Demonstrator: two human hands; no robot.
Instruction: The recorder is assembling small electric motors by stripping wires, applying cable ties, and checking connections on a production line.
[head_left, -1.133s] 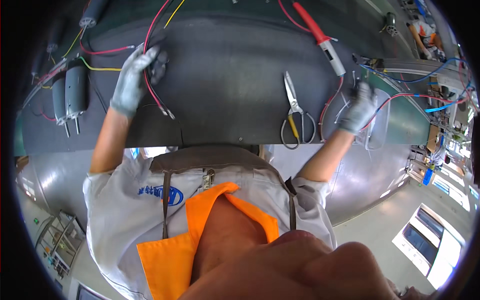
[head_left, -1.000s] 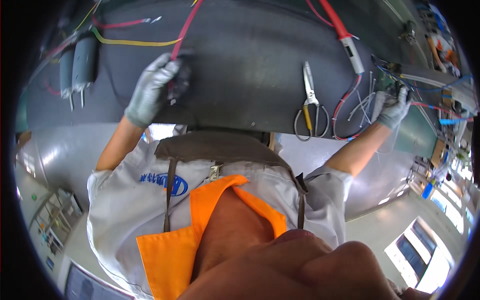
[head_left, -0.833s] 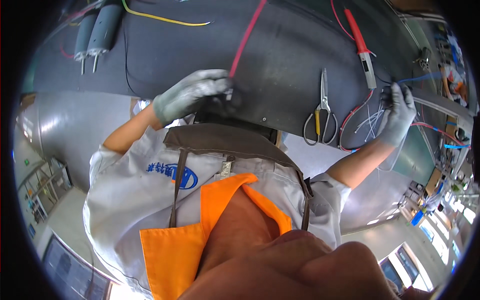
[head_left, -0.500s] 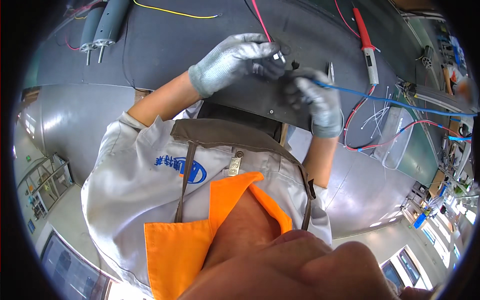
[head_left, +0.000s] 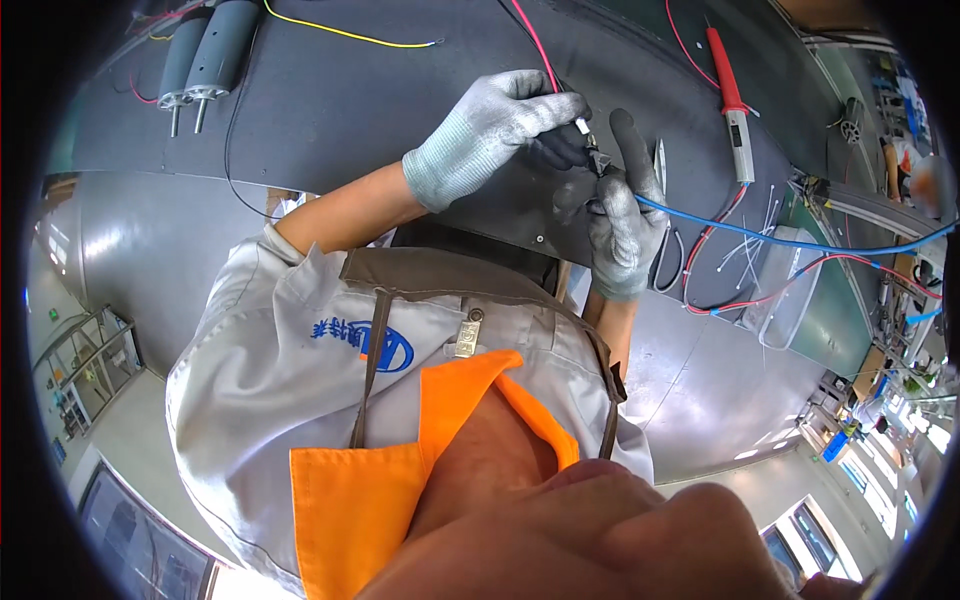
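My left hand [head_left: 505,130], in a grey coated glove, pinches the end of a red wire [head_left: 540,48]. A small white piece [head_left: 582,126] shows at its fingertips. Close beside it is my right hand [head_left: 628,220], gloved too, with its index finger raised and the other fingers curled. A blue cable [head_left: 740,222] runs from the right into this hand; its end is hidden there. Between the hands sits a small dark metallic piece [head_left: 599,160]; its kind is unclear. What looks like scissors [head_left: 659,165] lies partly behind the right hand.
Two grey cylindrical motors [head_left: 221,50] lie at the far left of the dark table [head_left: 330,110], near a yellow wire [head_left: 350,35]. On the right are a red-and-white electric soldering-type tool [head_left: 737,120], white cable ties [head_left: 752,250] and a clear tray [head_left: 788,295].
Both hands have come together. My left hand moved slightly right with the red wire; my right hand moved lower, its index finger now raised.
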